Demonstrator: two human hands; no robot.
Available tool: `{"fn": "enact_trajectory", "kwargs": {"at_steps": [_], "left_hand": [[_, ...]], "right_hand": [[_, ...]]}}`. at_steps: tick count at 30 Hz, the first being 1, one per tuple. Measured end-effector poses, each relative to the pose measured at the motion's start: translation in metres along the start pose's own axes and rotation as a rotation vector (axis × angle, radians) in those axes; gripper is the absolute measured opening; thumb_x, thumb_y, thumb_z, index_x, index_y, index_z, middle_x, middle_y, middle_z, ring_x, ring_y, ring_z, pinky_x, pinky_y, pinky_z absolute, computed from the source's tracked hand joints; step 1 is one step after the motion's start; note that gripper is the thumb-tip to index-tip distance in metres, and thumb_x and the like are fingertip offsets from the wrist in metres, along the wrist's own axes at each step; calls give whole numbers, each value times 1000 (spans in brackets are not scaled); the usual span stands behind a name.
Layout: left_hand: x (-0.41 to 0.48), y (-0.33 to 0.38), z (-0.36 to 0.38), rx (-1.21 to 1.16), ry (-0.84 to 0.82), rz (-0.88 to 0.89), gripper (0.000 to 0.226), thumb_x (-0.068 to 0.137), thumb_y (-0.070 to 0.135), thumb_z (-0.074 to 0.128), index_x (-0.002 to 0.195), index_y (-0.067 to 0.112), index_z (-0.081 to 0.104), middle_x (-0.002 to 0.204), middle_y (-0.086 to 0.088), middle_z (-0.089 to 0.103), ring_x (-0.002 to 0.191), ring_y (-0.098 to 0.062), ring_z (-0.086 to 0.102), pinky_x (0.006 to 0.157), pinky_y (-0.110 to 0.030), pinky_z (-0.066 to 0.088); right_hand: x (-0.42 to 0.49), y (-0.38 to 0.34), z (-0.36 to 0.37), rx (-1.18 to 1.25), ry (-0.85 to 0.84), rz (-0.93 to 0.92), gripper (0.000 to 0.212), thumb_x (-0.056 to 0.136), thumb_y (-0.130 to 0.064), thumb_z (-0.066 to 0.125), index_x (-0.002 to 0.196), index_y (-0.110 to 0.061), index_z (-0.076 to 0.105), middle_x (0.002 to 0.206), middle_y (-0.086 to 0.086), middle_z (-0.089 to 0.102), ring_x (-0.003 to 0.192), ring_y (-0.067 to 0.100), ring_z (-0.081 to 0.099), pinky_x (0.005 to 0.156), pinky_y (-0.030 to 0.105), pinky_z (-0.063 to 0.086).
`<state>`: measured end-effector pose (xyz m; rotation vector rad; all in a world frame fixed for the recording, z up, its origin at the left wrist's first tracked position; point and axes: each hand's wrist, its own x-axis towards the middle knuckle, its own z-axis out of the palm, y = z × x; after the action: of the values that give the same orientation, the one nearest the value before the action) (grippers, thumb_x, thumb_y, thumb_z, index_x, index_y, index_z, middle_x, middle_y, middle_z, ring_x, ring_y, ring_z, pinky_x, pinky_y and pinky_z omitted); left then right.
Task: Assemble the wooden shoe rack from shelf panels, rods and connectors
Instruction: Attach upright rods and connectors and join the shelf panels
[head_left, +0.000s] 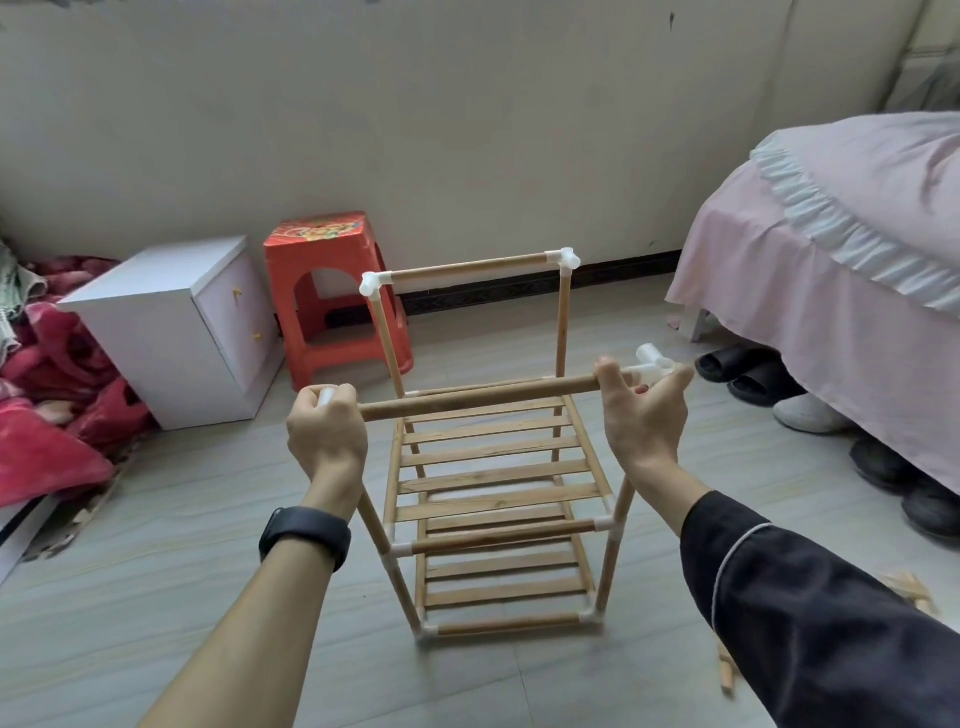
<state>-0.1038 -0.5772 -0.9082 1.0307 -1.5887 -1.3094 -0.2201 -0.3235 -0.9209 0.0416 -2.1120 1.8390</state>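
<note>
Standing on the tiled floor (156, 597), below and beyond the fingers of both hands: shoe rack (491, 470), partly built. Light wood, with two slatted shelves one above the other, thin upright rods, and white plastic joints at the corners. Its rear top bar runs between two white corner pieces, beyond the fingers. The tops of both front uprights are hidden, one behind each wrist.

Rod (480, 399): loose wooden dowel, held in the air over the upper shelf, spanning between the two hands. Long axis runs left to right across the view, right end a little higher than the left.

Left hand (326, 434): fingers clenched round a white piece (327, 396) at the rod's left end, its shape mostly hidden inside the fist. The rod end meets the fingers; cannot tell whether it is seated.

Right hand (641, 415): thumb curled over the rod, fingers wrapped behind its right end, grasping it. White connector (655, 362) with open tube ends sits on that end, just past the fingertips.
</note>
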Motion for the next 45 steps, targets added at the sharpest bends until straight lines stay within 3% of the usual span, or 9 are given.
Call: {"fn": "enact_trajectory", "kwargs": {"at_steps": [6, 11, 16, 18, 22, 25, 29, 35, 45], "left_hand": [[11, 7, 1, 116, -51, -50, 17, 76, 25, 46, 73, 19, 62, 74, -5, 60, 75, -29, 57, 72, -47, 54], [10, 13, -3, 194, -96, 10, 15, 85, 32, 50, 89, 20, 60, 84, -5, 65, 80, -33, 65, 74, -47, 56], [-13, 14, 0, 758, -34, 667, 36, 97, 52, 45, 102, 22, 63, 108, -10, 65, 113, -33, 53, 97, -51, 38], [-38, 19, 15, 869, -191, 925, 46, 97, 60, 34, 91, 27, 64, 94, -2, 67, 103, -26, 58, 97, -48, 36], [-79, 35, 59, 943, -502, 1138, 49, 98, 67, 27, 91, 27, 54, 81, 10, 60, 72, -14, 58, 69, -32, 44], [-90, 53, 89, 1022, -624, 1164, 31, 99, 45, 45, 77, 24, 49, 64, 10, 51, 53, -13, 52, 48, -24, 33], [-98, 61, 109, 1100, -561, 1101, 35, 94, 17, 45, 59, 22, 45, 54, 6, 47, 43, -12, 43, 44, -24, 33], [-90, 58, 109, 1144, -533, 1101, 31, 90, 12, 46, 60, 19, 46, 54, 4, 47, 43, -13, 41, 43, -25, 26], [-89, 58, 104, 1116, -561, 1116, 28, 87, 14, 51, 61, 20, 44, 55, 2, 45, 44, -16, 39, 43, -26, 21]], "right_hand": [[1, 2, 1, -35, -21, -34, 47, 93, -50, 66, 111, -19, 35, 82, 4, 57, 66, 15, 57, 54, 26, 46], [2, 6, -9, -111, -133, -43, 51, 92, -65, 58, 110, -23, 36, 80, 1, 57, 64, 12, 57, 49, 15, 43], [21, -5, -23, 165, -333, 201, 62, 94, -76, 37, 102, -19, 62, 73, 1, 59, 70, 15, 57, 72, 31, 45], [30, -8, -30, 259, -391, 302, 62, 96, -73, 36, 104, -18, 64, 67, 0, 60, 67, 16, 57, 74, 35, 45], [41, -7, -38, 227, -553, 333, 57, 95, -68, 44, 100, -13, 60, 62, -2, 52, 61, 14, 51, 74, 36, 44], [39, -7, -39, 118, -679, 192, 34, 99, -50, 53, 81, -21, 51, 58, -9, 41, 54, 9, 39, 69, 34, 41], [35, -4, -36, 65, -586, 114, 32, 99, -43, 56, 80, -17, 53, 58, -9, 43, 55, 10, 39, 64, 34, 41], [30, -7, -19, -14, -468, 64, 41, 92, -43, 55, 59, -22, 42, 51, -6, 39, 47, 12, 34, 50, 34, 32], [24, -3, -17, -72, -428, -9, 35, 95, -42, 49, 65, -22, 47, 50, -13, 42, 50, 10, 39, 56, 34, 38]]}}
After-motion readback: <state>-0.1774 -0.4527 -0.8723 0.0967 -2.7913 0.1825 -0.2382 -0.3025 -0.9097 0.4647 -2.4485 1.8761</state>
